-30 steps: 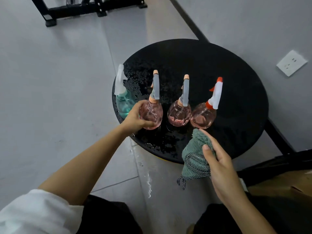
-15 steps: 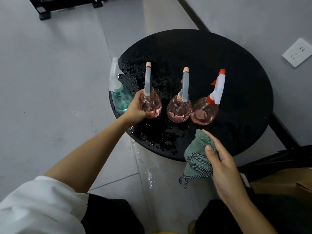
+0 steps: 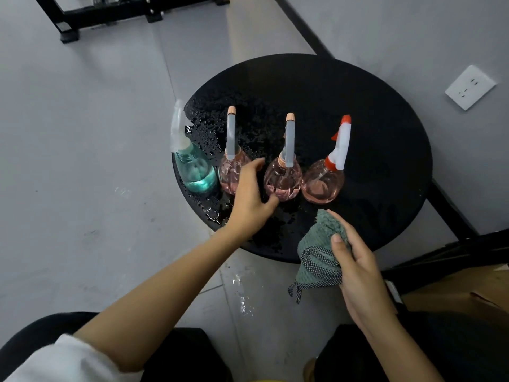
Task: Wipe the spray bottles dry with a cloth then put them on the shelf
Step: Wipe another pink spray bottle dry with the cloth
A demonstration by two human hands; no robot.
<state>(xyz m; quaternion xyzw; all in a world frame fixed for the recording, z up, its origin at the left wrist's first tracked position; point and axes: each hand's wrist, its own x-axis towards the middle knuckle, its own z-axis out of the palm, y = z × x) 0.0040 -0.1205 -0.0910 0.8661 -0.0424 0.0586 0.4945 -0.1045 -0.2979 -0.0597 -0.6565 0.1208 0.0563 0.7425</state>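
Four spray bottles stand in a row on a wet round black table [image 3: 358,106]: a teal bottle [image 3: 195,172] at the left edge, a left pink bottle [image 3: 230,175], a middle pink bottle [image 3: 283,180], and a pink bottle with a red and white trigger [image 3: 322,183]. My left hand [image 3: 250,197] reaches into the gap between the left and middle pink bottles, fingers spread, thumb at the middle bottle's lower front. It covers part of the left pink bottle. My right hand [image 3: 358,268] grips a bunched green cloth [image 3: 319,252] over the table's near edge.
A white wall socket [image 3: 469,88] is on the grey wall at right. A black metal frame [image 3: 110,12] stands on the floor at the top. Water lies on the floor tiles [image 3: 242,299] below the table. A black stand leg [image 3: 451,210] runs at the right.
My left hand has let go of the left pink bottle, which now stands beside the teal one, and moved right toward the middle pink bottle. My right hand still holds the cloth.
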